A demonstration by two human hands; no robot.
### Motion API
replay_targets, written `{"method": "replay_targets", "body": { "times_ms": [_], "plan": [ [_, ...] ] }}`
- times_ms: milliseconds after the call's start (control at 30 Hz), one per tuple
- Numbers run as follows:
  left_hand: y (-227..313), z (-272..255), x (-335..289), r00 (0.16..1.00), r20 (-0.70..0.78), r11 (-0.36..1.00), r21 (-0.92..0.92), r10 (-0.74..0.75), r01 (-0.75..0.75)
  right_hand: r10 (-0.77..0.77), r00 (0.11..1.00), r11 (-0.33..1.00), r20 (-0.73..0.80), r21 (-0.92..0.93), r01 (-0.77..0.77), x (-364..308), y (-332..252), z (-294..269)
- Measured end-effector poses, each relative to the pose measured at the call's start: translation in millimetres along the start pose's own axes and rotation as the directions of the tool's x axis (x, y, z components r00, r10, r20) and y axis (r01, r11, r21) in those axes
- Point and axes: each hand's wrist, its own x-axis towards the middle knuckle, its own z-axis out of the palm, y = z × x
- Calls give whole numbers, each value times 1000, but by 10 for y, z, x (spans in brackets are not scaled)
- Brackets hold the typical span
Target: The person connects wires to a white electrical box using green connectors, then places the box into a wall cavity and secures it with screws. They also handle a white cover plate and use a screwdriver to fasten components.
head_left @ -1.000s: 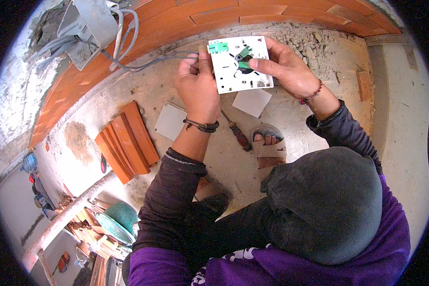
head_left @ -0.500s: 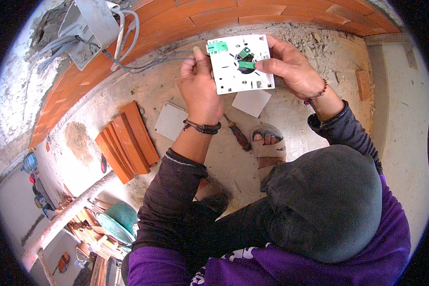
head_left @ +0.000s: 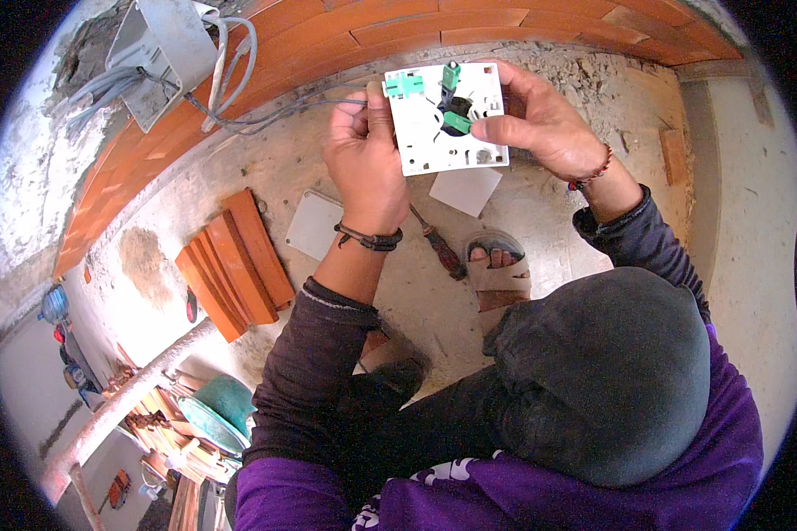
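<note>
Above floor (head_left: 576,252), right hand (head_left: 545,128) gripping plate (head_left: 423,142) face-up, adapter (head_left: 405,85) crosswise, left hand (head_left: 365,159) pinching cable (head_left: 328,102)

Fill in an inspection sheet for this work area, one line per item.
Surface: dusty, bare floor, with rubble near the wall.
Job's things: white plate held above the floor; green pieces on its face.
Clutter: two pale panels, a screwdriver and orange bricks lie on the floor.
Hands: right hand holds the plate's right side, thumb at the lower green piece; left hand is at its left edge, exact grip unclear.
Cables: thin grey cables run from an open grey box toward the left hand.
Surroundings: orange brick wall behind; green tub and a pole at lower left.
</note>
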Motion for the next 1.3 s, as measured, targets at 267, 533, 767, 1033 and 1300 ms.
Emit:
{"method": "replay_targets", "body": {
  "times_ms": [267,533,767,1033,1300],
  "plan": [
    [124,37,12,993,68,984,143,94,-103,3,1000,1000,4,-15,-3,-24,-9,-17],
    [167,20,13,971,174,891,396,166,-224,-120,984,990,-130,-91,109,-70,112,54],
    [126,28,35,968,163,911,337,191,-237,-43,995,994,-89,-102,34,-103,55,41],
    [121,-1,71,990,118,948,300,76,-108,10,999,997,-36,-74,-13,-130,43,43],
    [47,-29,79,993,107,983,168,52,-70,48,998,999,-51,-23,-49,-167,-145,149]
  ]
}}
